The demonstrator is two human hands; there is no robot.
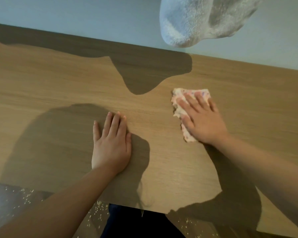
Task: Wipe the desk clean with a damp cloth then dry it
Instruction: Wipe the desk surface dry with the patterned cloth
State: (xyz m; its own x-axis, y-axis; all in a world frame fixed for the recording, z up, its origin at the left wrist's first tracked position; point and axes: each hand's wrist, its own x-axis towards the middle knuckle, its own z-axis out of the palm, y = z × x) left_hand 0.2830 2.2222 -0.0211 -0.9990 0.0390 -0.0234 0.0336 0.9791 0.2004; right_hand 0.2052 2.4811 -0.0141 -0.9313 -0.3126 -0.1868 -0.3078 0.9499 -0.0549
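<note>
wood grain runs left to right across the table (58, 79), a light tan top that fills most of my feed. its far edge meets a pale grey-blue wall (76, 14). a fluffy whitish fabric (196, 19) hangs in at the top right, close to the camera, and a dark shadow (144, 74) lies on the table by the wall. more shadow lies around both arms.

the cloth (177, 94) lies right of centre on the table, crumpled, pale with small pink and purple marks. the right hand (203, 121) lies flat on top of it, its fingers (199, 98) straight and a little spread, pressing it down; the cloth shows past the fingertips and along the thumb side. the left hand (112, 143) rests palm down on bare wood nearer the front edge, well apart from the cloth, fingers (113, 122) straight and close together, holding nothing. i cannot tell whether the surface or the cloth is wet.

below the near edge i see a dark floor (10, 194) with pale speckles, and dark clothing (127, 220) at bottom centre.
</note>
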